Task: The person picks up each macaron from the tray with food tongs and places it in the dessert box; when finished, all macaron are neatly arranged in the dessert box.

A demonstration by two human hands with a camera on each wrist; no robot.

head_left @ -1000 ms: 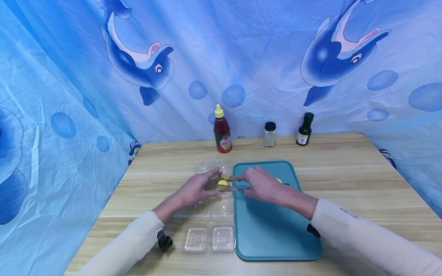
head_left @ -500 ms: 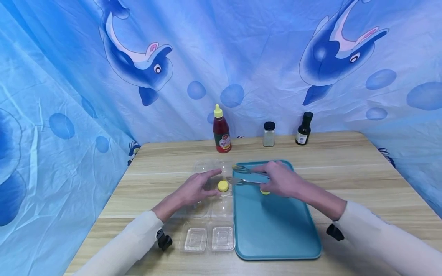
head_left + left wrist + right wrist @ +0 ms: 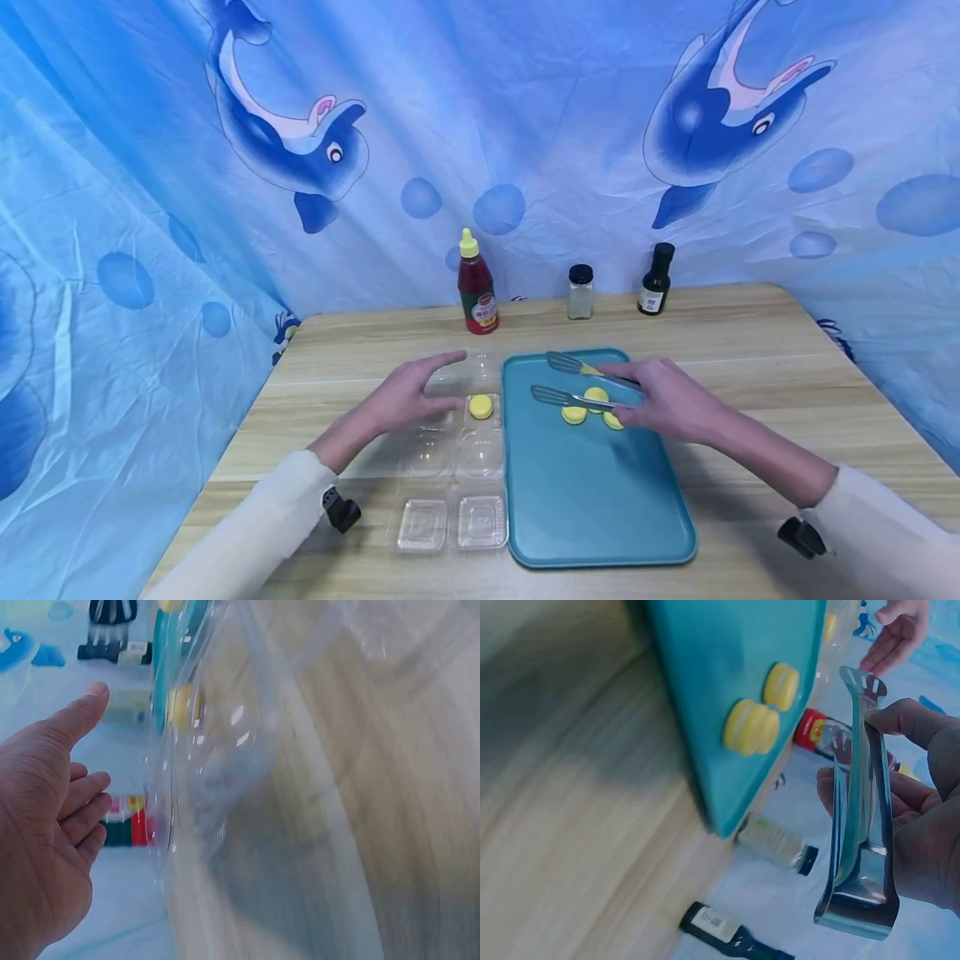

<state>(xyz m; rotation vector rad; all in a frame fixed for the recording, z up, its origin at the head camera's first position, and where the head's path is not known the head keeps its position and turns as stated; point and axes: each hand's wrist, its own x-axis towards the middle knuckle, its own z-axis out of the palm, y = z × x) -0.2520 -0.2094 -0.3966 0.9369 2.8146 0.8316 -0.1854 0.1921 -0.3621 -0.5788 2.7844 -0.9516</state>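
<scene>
Dolphin-printed blue cloth backs a wooden desk. Right hand (image 3: 667, 406) grasps metal tongs (image 3: 581, 383), their tips apart and empty, above yellow macarons (image 3: 592, 406) near the far edge of a teal tray (image 3: 600, 508). Left hand (image 3: 408, 396), fingers straight, hovers over a clear plastic box (image 3: 450, 467) along the tray's left edge, holding one macaron (image 3: 481, 407).

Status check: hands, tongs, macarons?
Right hand grips tongs, empty, above tray. Left hand open by clear box. Macarons on tray. Nothing blocking.
</scene>
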